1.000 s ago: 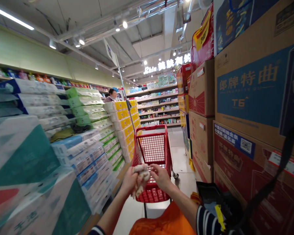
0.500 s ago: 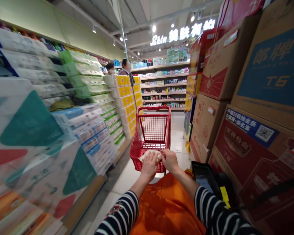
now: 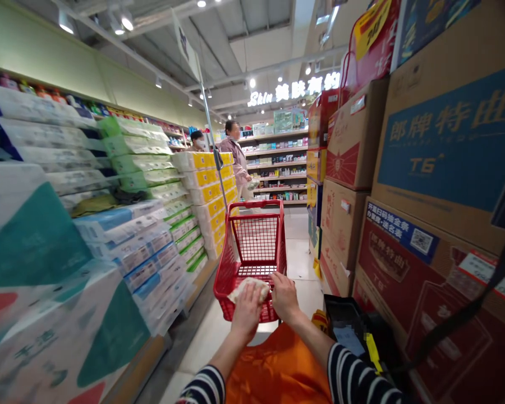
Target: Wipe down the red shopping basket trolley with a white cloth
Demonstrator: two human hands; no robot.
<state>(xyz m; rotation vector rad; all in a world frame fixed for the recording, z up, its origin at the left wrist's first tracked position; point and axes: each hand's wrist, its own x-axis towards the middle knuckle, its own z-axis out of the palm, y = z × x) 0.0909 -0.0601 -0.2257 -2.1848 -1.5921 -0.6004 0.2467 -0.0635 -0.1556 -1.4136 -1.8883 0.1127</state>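
A red shopping cart [image 3: 258, 238] stands in front of me in the aisle, its near rim under my hands. My left hand [image 3: 246, 313] lies on a crumpled cream cloth [image 3: 235, 293], fingers bent over it and pressing it against the near rim. At the cart's right near corner, my right hand [image 3: 284, 297] has its fingers curled round the red rim. That hand hides part of the corner, so the grip itself shows only in part. Through the mesh, no goods are visible inside the cart.
Paper packs [image 3: 155, 235] are piled along the left side, with yellow-and-white packs [image 3: 206, 193] further on. Cardboard boxes [image 3: 437, 151] form a tall stack on the right. A black bin [image 3: 340, 306] sits low beside me. Beyond the cart, a person [image 3: 233, 154] stands near stocked shelves [image 3: 278, 163].
The view has shifted, so cart and hands appear lower and further left. The person at the back has come out further from behind the yellow packs. Both hands stay at the cart's near rim.
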